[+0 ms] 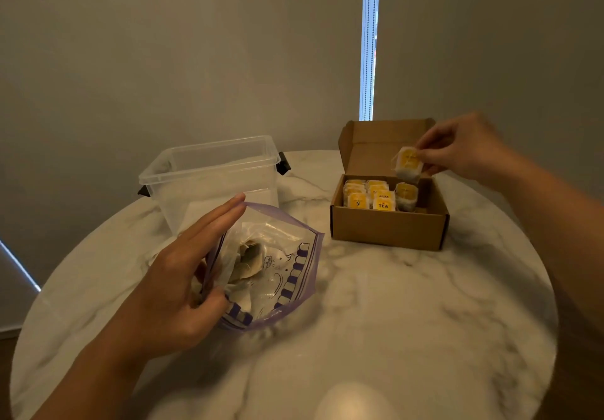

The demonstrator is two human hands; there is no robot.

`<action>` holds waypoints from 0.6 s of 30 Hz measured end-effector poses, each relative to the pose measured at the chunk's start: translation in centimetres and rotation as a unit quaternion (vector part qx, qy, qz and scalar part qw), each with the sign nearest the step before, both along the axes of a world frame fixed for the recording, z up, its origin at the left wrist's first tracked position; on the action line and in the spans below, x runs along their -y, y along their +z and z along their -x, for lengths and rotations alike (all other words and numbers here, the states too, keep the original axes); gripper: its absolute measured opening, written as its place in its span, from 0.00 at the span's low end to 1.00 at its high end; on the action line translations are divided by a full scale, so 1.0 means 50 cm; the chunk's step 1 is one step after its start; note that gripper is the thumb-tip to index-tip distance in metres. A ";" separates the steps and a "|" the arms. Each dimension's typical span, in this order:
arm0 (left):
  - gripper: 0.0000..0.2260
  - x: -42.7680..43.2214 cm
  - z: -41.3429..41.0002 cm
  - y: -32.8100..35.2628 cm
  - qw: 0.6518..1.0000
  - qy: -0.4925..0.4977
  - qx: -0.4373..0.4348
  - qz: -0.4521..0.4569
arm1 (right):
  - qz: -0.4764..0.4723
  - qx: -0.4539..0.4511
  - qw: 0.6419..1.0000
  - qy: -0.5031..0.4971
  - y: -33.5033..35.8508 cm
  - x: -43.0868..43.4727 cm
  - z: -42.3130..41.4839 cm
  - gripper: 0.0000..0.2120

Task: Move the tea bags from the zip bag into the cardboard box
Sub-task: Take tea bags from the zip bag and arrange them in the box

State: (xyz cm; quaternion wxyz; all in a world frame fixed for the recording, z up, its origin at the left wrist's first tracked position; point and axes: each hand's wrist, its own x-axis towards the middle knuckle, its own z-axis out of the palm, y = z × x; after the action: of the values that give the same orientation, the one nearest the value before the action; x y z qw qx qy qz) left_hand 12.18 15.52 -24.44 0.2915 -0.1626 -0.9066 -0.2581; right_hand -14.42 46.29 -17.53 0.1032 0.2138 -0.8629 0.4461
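A clear zip bag (pixel 281 276) with purple print lies open on the marble table, a few tea bags still inside it. My left hand (pixel 183 276) pinches the bag's left rim between thumb and fingers and holds the mouth open. The open cardboard box (pixel 389 227) stands at the right, its lid up at the back. Several yellow-tagged tea bags (pixel 369 196) stand in rows inside it. My right hand (pixel 464 148) pinches one tea bag (pixel 408 165) just above the box's back right part.
An empty clear plastic container (pixel 212 178) with black clips stands behind the zip bag, at the table's far left. The round marble table (pixel 392 321) ends close behind the box. A wall and a window blind stand beyond.
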 end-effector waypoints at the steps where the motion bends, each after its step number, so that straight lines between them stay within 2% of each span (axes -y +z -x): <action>1: 0.36 0.000 0.000 0.000 1.000 -0.001 0.002 -0.001 | -0.034 -0.001 0.999 -0.004 -0.009 0.007 0.008 0.04; 8: 0.36 0.000 0.000 -0.003 1.000 -0.003 0.009 -0.002 | -0.245 -0.051 0.968 -0.022 -0.054 0.050 0.039 0.03; 18: 0.36 0.003 0.000 -0.001 1.000 -0.005 0.009 -0.004 | -0.428 -0.101 0.896 -0.060 -0.069 0.088 0.055 0.06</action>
State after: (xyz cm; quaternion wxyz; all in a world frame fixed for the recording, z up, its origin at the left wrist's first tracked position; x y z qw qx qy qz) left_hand 12.19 15.39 -24.51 0.2827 -0.1634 -0.9075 -0.2643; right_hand -17.15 41.88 -21.01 0.1151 0.2287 -0.9667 0.0023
